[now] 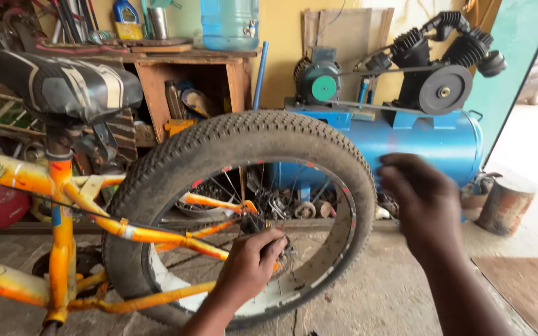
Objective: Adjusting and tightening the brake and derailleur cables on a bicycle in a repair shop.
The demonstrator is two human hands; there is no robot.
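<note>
Two hands: both bare, both over the rear end of an orange and yellow bicycle.
Left hand (249, 264): curled at the hub (258, 225) of the rear wheel (244, 211), fingers bent in and bunched together, tips pressed against the axle end where the frame stays meet.
Left fingers (273, 244): closed around something small at the hub; what exactly is pinched there, hidden by the knuckles.
Right hand (421, 199): raised in the air to the right of the tyre, blurred, back of the hand toward the camera.
Right fingers (400, 171): bent loosely inward, touching nothing visible; whether anything lies in the palm, cannot tell.
Gap between hands: well apart, the tyre's right edge between them.
Rear wheel: upright, fat knobbly black tyre (319, 143) on a pale rim, spokes thin and partly hidden.
Bicycle frame (63, 205): orange and yellow tubes running from the left into the hub.
Saddle (54, 84): black with pale stripes, upper left, above the seat tube.
Behind the wheel: blue air compressor tank (428, 143) with a black pump and green motor on top.
Further left: wooden shelf (191, 68) with bottles and tools.
Floor (381, 292): cracked grey concrete.
</note>
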